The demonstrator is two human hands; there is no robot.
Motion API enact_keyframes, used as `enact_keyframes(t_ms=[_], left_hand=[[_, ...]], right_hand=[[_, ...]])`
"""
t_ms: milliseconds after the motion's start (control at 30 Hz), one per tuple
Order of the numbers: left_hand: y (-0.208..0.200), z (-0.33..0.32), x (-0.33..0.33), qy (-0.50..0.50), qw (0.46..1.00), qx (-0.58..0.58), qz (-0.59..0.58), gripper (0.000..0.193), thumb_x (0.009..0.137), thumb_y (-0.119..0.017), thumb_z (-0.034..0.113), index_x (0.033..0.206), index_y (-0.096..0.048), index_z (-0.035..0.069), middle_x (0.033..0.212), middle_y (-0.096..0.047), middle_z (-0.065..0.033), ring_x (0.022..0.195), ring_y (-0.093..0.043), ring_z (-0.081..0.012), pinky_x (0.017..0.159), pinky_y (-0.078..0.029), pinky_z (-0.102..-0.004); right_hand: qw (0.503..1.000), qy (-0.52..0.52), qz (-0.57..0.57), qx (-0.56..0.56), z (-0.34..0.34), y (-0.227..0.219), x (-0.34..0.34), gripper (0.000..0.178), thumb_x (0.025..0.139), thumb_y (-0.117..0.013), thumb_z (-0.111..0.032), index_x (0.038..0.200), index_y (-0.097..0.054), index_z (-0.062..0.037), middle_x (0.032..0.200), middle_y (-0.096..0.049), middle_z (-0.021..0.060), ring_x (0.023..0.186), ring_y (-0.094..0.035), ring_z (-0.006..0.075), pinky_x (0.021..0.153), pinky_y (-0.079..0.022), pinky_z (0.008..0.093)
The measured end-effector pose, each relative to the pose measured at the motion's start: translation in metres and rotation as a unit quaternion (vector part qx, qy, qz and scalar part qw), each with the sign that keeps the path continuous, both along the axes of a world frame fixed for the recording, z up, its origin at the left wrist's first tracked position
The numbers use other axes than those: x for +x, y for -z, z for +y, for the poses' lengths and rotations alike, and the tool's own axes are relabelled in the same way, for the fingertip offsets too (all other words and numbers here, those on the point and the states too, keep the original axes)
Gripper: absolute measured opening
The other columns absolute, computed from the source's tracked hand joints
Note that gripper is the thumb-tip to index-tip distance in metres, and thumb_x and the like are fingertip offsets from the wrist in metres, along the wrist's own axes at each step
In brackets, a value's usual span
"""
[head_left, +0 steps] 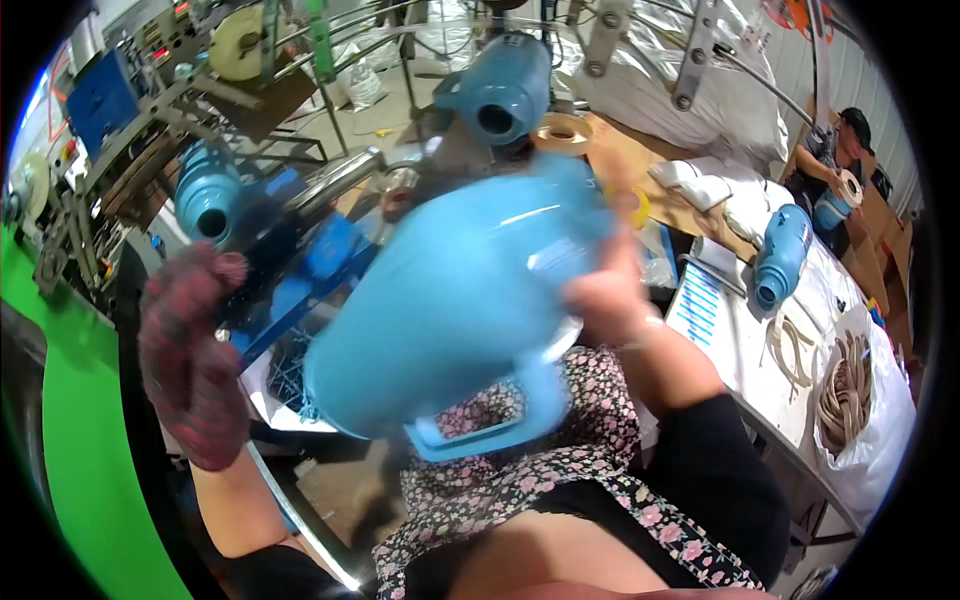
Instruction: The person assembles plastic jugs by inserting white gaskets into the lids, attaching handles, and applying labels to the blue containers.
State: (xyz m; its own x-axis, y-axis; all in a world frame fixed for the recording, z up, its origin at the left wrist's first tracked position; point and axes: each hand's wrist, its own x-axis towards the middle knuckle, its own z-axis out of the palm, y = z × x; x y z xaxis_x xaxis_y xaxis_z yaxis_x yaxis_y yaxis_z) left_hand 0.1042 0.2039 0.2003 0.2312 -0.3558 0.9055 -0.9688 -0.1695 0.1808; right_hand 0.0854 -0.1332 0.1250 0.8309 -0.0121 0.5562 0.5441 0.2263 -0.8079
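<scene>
A large blue plastic jug (440, 285) with a looped side handle is tilted in front of me, smeared by motion. My right hand (612, 290) is bare and closed around its narrower upper end. My left hand (195, 350), in a dark red and grey knitted glove, is raised beside the jug's wide base, apart from it. Its fingers are loosely curved and apart, with nothing in them. Behind it a similar blue jug (208, 195) sits on the machine, mouth toward me. Another blue jug (505, 90) lies beyond the held one.
On the right, a white-covered table (800, 385) carries a blue jug (783, 257), a sheet with blue strips (700, 305) and a cord loop (790, 350). A bag of coiled strapping (850, 390) hangs at its edge. Metal bars (690, 60) cross overhead. A co-worker (835, 165) handles a roll.
</scene>
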Motion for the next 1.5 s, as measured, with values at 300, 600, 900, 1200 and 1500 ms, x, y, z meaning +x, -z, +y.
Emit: enact_keyframes(t_ms=[300, 600, 900, 1200, 1500], left_hand=[[0.025, -0.200, 0.127, -0.090, 0.920, 0.121, 0.362, 0.032, 0.088, -0.064, 0.027, 0.108, -0.065, 0.003, 0.090, -0.065, -0.0065, 0.079, -0.061, -0.0130, 0.070, -0.048, -0.0260], [0.063, -0.243, 0.153, -0.171, 0.900, 0.105, 0.386, 0.069, 0.081, -0.056, 0.064, 0.118, -0.063, 0.006, 0.118, -0.063, -0.0200, 0.109, -0.060, -0.0360, 0.094, -0.043, -0.0371], [0.066, 0.025, -0.051, -0.145, 0.868, -0.225, 0.417, 0.036, 0.087, -0.064, 0.021, 0.115, -0.061, 0.000, 0.109, -0.064, -0.0113, 0.098, -0.061, -0.0230, 0.086, -0.048, -0.0360], [0.034, 0.039, -0.094, -0.122, 0.897, 0.308, 0.291, 0.036, 0.065, -0.075, 0.003, 0.100, -0.069, 0.007, 0.102, -0.066, -0.0164, 0.088, -0.065, -0.0322, 0.075, -0.052, -0.0390], [0.044, -0.020, -0.061, 0.085, 0.840, 0.451, 0.289, 0.025, 0.075, -0.069, 0.011, 0.097, -0.064, 0.001, 0.083, -0.066, -0.0102, 0.066, -0.062, -0.0263, 0.059, -0.047, -0.0390]], right_hand=[[0.834, 0.184, 0.312, 0.415, -0.192, 0.175, -0.238, 0.061, 0.093, -0.042, -0.056, 0.128, -0.050, -0.0067, 0.123, -0.058, 0.0107, 0.110, -0.058, 0.0278, 0.081, -0.055, 0.0482], [0.891, 0.220, 0.250, 0.310, -0.192, 0.145, -0.248, 0.056, 0.083, -0.063, -0.043, 0.131, -0.048, -0.0176, 0.119, -0.060, 0.0061, 0.108, -0.060, 0.0256, 0.075, -0.058, 0.0431], [0.926, 0.147, 0.244, 0.247, -0.175, 0.117, -0.101, 0.058, 0.086, -0.063, -0.037, 0.134, -0.042, -0.0146, 0.126, -0.053, 0.0079, 0.112, -0.055, 0.0254, 0.090, -0.049, 0.0469], [0.827, -0.016, 0.263, 0.496, 0.036, 0.005, 0.156, 0.041, 0.087, -0.067, -0.028, 0.116, -0.051, -0.0040, 0.108, -0.059, 0.0100, 0.089, -0.062, 0.0217, 0.074, -0.059, 0.0385], [0.893, 0.026, 0.292, 0.342, -0.046, 0.041, 0.164, 0.036, 0.087, -0.066, -0.040, 0.112, -0.058, -0.0162, 0.095, -0.062, 0.0031, 0.066, -0.056, 0.0186, 0.054, -0.047, 0.0393]])
